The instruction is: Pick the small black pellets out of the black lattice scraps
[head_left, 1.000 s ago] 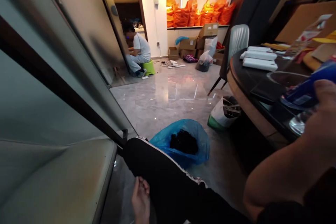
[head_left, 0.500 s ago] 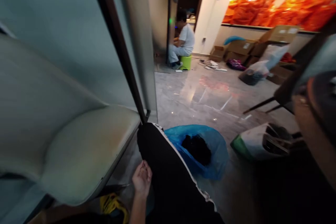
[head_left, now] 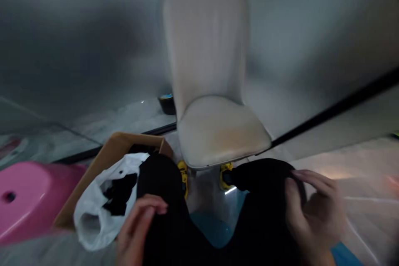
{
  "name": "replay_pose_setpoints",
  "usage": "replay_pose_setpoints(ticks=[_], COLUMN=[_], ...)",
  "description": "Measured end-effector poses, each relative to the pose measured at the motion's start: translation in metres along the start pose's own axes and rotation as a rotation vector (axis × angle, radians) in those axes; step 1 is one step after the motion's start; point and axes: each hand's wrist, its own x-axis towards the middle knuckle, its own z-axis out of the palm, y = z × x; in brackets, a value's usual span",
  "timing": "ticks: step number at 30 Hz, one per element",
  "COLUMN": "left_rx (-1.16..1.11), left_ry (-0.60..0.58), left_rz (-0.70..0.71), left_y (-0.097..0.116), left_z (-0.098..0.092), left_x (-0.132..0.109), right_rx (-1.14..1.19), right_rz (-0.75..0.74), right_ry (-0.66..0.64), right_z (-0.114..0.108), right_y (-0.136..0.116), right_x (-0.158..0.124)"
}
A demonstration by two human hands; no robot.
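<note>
My left hand (head_left: 139, 228) lies on black trouser fabric (head_left: 158, 187), its fingers curled slightly and just right of a white plastic bag (head_left: 99, 216) stuffed with something black. That bag sits in a cardboard box (head_left: 115, 162). My right hand (head_left: 313, 212) is blurred, its spread fingers over the black fabric of my other knee (head_left: 264, 178). Neither hand shows anything held. Below my knees, a blue plastic bag (head_left: 212, 230) shows in part.
A cream upholstered chair (head_left: 212, 79) faces me, with yellow objects (head_left: 183, 176) at its base. A pink plastic stool (head_left: 28, 195) stands at the left. A dark bowl (head_left: 167, 104) sits behind the chair, beside a glass panel and dark strip.
The view has swung from the room down onto the chair and my knees. My right hand no longer shows the blue item it held a second ago. My left hand has risen onto the black fabric.
</note>
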Motion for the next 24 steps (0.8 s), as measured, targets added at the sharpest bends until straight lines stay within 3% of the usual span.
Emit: replay_pose_setpoints(ticks=[2, 3, 5, 8, 12, 16, 20, 24], left_rx=[0.027, 0.094, 0.217, 0.312, 0.408, 0.447, 0.499, 0.615], left_ry=[0.349, 0.423, 0.477, 0.548, 0.525, 0.427, 0.312, 0.15], left_rz=[0.046, 0.012, -0.114, -0.232, -0.323, -0.316, -0.269, -0.336], left_y=[-0.029, -0.048, -0.091, -0.15, -0.196, -0.207, -0.208, -0.22], left_z=[-0.05, -0.07, -0.097, -0.116, -0.121, -0.116, -0.099, -0.086], left_x=[0.01, 0.016, 0.027, 0.036, 0.041, 0.064, 0.105, 0.131], right_rx=[0.078, 0.124, 0.223, 0.362, 0.565, 0.63, 0.607, 0.554], right_rz=[-0.144, -0.191, -0.205, -0.131, -0.023, 0.131, 0.19, 0.165], right_ry=[-0.171, -0.269, -0.437, -0.63, -0.875, -0.985, -1.144, -1.427], right_z=[0.046, 0.066, 0.105, 0.157, 0.212, 0.27, 0.354, 0.446], right_y=[-0.022, -0.033, -0.053, -0.079, -0.107, -0.118, -0.12, -0.135], right_x=[0.0, -0.001, -0.007, -0.025, -0.046, -0.042, -0.035, -0.053])
